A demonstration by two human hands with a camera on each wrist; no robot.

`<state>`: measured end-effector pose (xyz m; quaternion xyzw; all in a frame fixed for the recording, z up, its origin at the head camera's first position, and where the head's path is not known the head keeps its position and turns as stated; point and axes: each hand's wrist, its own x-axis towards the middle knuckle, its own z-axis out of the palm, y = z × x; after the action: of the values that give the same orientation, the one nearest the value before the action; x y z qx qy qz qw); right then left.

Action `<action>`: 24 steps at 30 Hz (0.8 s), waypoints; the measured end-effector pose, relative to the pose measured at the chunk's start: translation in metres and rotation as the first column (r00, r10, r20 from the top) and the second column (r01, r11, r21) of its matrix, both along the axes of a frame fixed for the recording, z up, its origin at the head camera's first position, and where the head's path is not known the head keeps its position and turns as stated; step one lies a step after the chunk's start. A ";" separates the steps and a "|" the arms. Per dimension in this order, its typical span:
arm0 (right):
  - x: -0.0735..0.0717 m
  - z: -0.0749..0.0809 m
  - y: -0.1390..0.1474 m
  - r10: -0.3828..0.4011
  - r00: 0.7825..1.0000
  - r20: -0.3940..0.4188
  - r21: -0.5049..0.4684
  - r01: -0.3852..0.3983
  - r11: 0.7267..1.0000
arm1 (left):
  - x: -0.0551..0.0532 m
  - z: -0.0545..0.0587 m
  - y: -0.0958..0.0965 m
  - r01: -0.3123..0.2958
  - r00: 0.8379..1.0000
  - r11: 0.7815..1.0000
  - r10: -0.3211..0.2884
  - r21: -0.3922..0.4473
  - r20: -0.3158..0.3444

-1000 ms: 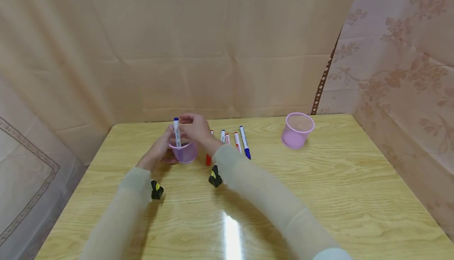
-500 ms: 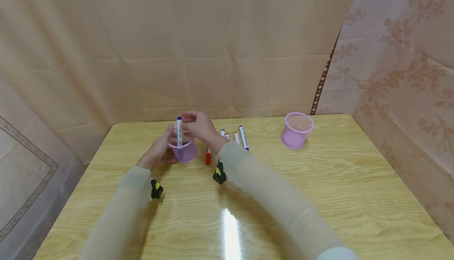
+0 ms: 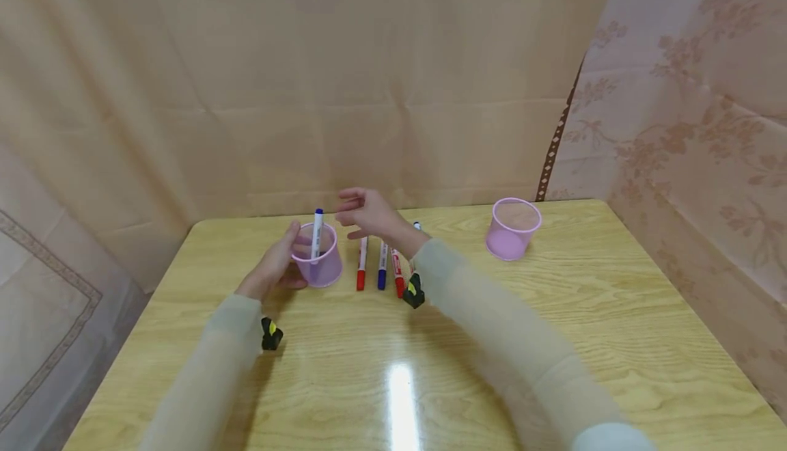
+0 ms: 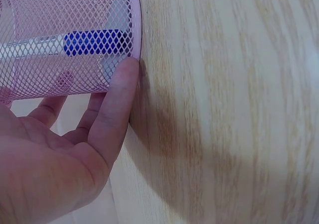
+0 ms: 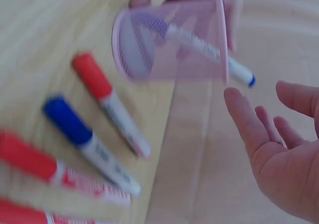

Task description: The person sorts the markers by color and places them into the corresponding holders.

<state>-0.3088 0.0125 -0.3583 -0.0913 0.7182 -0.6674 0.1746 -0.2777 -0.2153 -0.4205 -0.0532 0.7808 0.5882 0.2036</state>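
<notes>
A pink mesh pen cup (image 3: 322, 275) stands upright on the left of the table, with one blue-capped whiteboard marker (image 3: 317, 236) leaning inside it. My left hand (image 3: 272, 265) holds the cup from its left side; in the left wrist view a fingertip (image 4: 124, 72) touches near the base, and the marker's blue end (image 4: 92, 42) shows through the mesh. To the right of the cup, my right hand (image 3: 374, 217) hovers with fingers spread and nothing in them. In the right wrist view its fingertips (image 5: 233, 95) are apart from the marker's tip.
Between the cup and my right forearm lie a red marker (image 3: 361, 279), a blue marker (image 3: 382, 275) and another red marker (image 3: 398, 281); others are partly hidden by the arm. A second pink cup (image 3: 507, 240) stands at the back right. A curtain (image 3: 369, 96) hangs behind the table.
My right hand has let go of the blue-capped marker and moved right, away from the cup. The marker has shifted slightly right and leans in the cup. My left hand stays at the cup.
</notes>
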 end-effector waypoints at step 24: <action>-0.017 -0.025 0.100 -0.119 0.990 0.076 0.532 0.061 0.845 | 0.008 -0.002 -0.003 0.003 1.000 1.000 -0.003 0.007 -0.016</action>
<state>-0.3262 0.1127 -0.3838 0.0296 0.8670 -0.4557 0.1995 -0.2701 -0.2181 -0.4224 -0.0466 0.7803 0.5911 0.1987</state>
